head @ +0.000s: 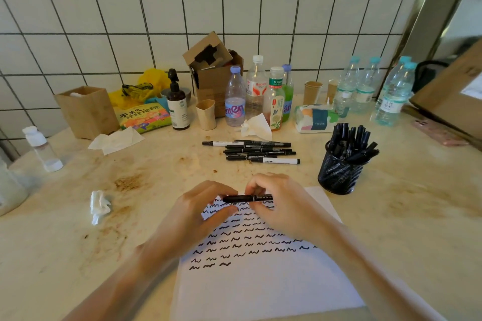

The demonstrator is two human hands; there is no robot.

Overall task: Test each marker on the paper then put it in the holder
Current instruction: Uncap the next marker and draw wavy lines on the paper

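Here, in the head view, we hold one black marker [247,198] level above the top of the paper [260,289], an end in each hand. Our left hand [198,214] pinches the left end between thumb and fingertips, and our right hand [279,203] curls its fingers round the right part of the barrel. We judge this two-handed hold is meant for the cap, either pulling it off before a test stroke or pressing it back on after one; the blur does not let us tell which.

The paper lies just beneath the hands, so the tip need only drop a little to write. It already carries many rows of short black squiggles [234,240], while its lower part is bare, so we judge the task to be well along.

Beyond the hands, a small pile of markers [250,151] lies flat on the stained counter [65,242], probably those still to be tested. To the right, near the paper's upper corner, the black mesh holder [339,174] stands upright and is packed with markers, within easy reach of the right hand. Bottles, cups and tissue packs line the tiled wall behind.
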